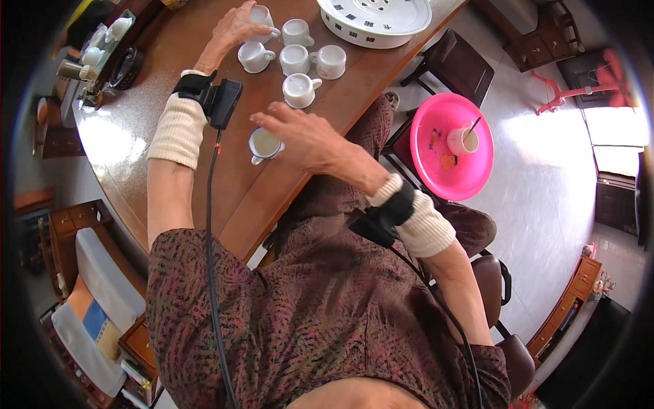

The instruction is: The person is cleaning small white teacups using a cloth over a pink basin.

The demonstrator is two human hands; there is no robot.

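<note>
My left hand (230, 33) reaches to the far side of the wooden table, thumb and fingers round a white cup (261, 15) at the back left of a group. Several more small white cups (295, 60) with handles stand close together there, bottoms up. The nearest of them, a white cup (298, 90), sits just beyond my right hand (306, 138). That hand is open, its fingers stretched out, beside an upright white mug (264, 143) with a dark rim. Whether its thumb touches this mug is hidden.
A round white tea tray (375, 34) with holes stands at the table's far right. Right of the table, a pink basin (453, 184) holds a white cup (462, 141) with a dark stick. A dark stool (458, 65) stands beyond. Glassware (95, 54) lies at far left; cables hang from both wrists.
</note>
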